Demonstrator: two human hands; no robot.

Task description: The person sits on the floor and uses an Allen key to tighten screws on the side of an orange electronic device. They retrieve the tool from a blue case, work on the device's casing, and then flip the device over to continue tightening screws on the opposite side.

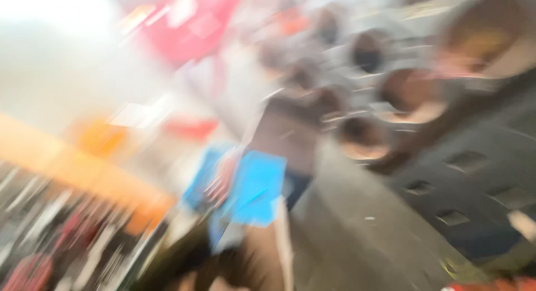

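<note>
heavy blur; a bright blue sheet (258, 185) lies centre frame, long axis tilted up-right; a pinkish hand (223, 176) overlaps its left edge; its grip cannot be told; which hand, unclear.

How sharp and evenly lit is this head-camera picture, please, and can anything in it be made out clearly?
Head view: heavy motion blur smears everything; upper left corner is washed out white. Head view: only colour patches read, a bright blue flat thing at centre, an orange band at left, dark round shapes upper right. Head view: no hand can be told for certain.
</note>
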